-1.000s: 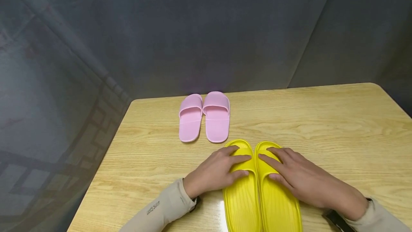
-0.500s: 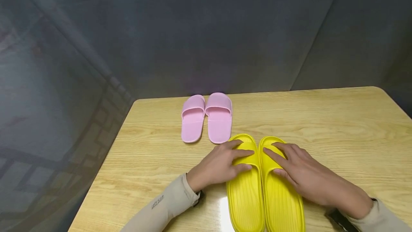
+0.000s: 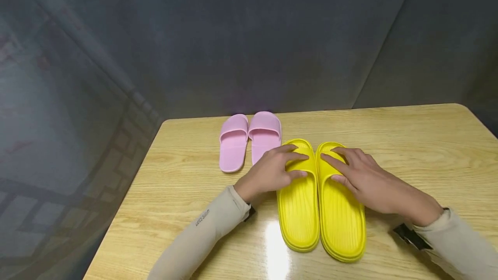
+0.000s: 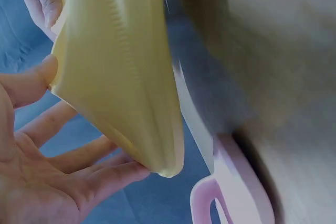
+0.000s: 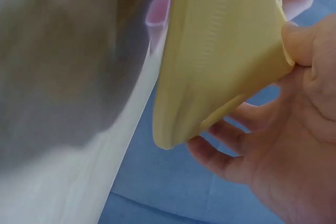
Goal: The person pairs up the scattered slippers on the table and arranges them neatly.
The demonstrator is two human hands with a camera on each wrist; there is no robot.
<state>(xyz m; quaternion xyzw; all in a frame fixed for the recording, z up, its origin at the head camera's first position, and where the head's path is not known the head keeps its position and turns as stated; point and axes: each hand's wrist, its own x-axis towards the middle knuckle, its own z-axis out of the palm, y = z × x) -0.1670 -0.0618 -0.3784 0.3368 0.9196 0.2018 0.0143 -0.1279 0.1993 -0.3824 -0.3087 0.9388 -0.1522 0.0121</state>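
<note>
Both wrist views are blurred. The left hand (image 3: 270, 171) hides part of the right pale pink rubber slipper (image 3: 264, 135). Each hand lies with relaxed fingers over a strap: left hand on the left bright yellow ridged foam slide (image 3: 298, 202), right hand (image 3: 365, 178) on the right yellow slide (image 3: 342, 215). Their toes point away from the wrists, long axes parallel on the light wooden table (image 3: 408, 150).
</note>
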